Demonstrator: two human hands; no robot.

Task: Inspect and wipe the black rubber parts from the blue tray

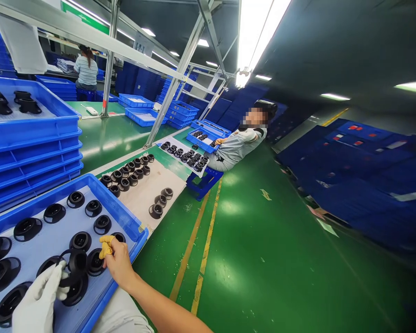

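black flared ring (77, 262) | tilted | in left hand (41, 293) | over blue tray (125, 212)

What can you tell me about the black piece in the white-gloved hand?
The black piece is a hollow, rounded part with a thin ring-like rim flaring around a narrower, cup-like middle. It looks like smooth, slightly shiny plastic. The gloved left hand grips it by the rim, tilted, over the blue tray. Similar black parts lie around and behind it in view; whether it touches any is unclear.

trays (138, 230): blue | parts (28, 228): black | floor (249, 259): green, yellow stripes | shirt (86, 70): striped
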